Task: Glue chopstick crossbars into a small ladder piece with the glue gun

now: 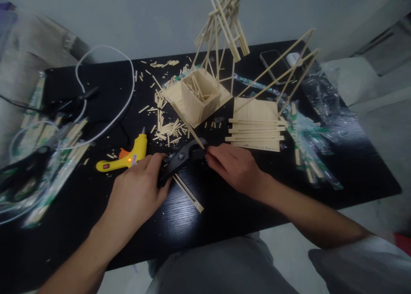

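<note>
My left hand (139,182) is wrapped around the handles of black pruning shears (181,156), whose jaws point up and to the right. A thin wooden stick (192,133) runs down from the upper left to the jaws. My right hand (233,165) pinches the stick's near end right beside the jaws; its fingertips are partly hidden. Below the shears, a pair of wooden chopsticks (189,194) lies on the black table (231,212). A yellow glue gun (138,150) with a glowing orange light rests just past my left hand.
Behind stands a stick structure with a square wooden box (201,97) on a base. Right of it lies a flat stick panel (257,109) with upright frames. Cut stick pieces (168,129) are scattered about. Wrapped chopsticks (308,144), a phone (276,64) and a white cable (132,77) lie around.
</note>
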Demonstrator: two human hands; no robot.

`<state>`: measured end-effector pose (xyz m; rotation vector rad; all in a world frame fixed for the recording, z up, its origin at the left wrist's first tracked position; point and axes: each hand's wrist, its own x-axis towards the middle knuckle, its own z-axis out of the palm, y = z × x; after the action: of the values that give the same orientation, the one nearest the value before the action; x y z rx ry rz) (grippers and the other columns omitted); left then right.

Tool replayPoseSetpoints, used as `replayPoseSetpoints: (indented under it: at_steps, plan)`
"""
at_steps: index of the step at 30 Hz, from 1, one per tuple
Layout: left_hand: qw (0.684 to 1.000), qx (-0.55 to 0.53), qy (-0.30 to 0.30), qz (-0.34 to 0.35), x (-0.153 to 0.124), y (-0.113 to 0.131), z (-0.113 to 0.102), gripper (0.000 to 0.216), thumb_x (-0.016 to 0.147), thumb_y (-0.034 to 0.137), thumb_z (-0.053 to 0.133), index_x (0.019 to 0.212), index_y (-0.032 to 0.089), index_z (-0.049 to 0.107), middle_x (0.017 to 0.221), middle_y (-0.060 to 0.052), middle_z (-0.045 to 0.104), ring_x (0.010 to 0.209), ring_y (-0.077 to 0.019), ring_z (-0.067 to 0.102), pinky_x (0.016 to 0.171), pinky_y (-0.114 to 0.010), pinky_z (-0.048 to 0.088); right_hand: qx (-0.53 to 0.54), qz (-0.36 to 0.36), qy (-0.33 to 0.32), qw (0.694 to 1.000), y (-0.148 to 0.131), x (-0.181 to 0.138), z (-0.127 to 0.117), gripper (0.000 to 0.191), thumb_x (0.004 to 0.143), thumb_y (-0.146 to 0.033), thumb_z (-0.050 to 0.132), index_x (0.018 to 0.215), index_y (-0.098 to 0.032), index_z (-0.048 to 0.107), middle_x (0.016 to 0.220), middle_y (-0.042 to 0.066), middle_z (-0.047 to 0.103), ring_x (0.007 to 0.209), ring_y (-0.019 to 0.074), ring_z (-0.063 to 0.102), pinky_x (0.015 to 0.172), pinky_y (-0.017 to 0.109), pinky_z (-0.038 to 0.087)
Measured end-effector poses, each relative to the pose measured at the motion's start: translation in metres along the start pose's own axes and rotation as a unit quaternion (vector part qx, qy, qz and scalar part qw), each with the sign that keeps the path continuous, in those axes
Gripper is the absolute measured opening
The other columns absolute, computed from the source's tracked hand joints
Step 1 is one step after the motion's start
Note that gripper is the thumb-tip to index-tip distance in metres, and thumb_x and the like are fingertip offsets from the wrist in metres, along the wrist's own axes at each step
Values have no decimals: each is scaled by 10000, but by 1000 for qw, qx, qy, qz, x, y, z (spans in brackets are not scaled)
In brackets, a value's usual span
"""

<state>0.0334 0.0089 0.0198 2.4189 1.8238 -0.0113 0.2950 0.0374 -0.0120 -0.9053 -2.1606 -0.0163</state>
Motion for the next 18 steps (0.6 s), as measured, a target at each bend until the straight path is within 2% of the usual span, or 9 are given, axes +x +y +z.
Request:
replayPoseSetpoints:
  at_steps: [5,9,18]
  plan:
    - [1000,16,-7,-4,-1,5,-1,293,1030,395,440,1122,197,636,996,-143,779,814,-345,792,639,-415,540,-5,10,-16,1000,0,-2,2,296,1179,-150,505,971,-172,714,751,33,727,677,170,692,674,285,573]
    - [999,33,-13,-3,-4,9,0,297,1051,412,450,1159,199,626,1005,-139,767,811,-343,781,629,-416,531,-10,20,-25,999,1,-3,4,317,1181,-151,485,970,-158,721,756,43,716,682,178,676,672,296,549]
    - [996,54,-70,-24,-4,17,-1,154,1050,363,491,1051,233,573,908,-105,733,745,-315,768,557,-368,442,-1,34,-47,998,1,-5,5,295,1181,-157,476,1018,-168,721,780,50,738,693,186,680,670,306,545]
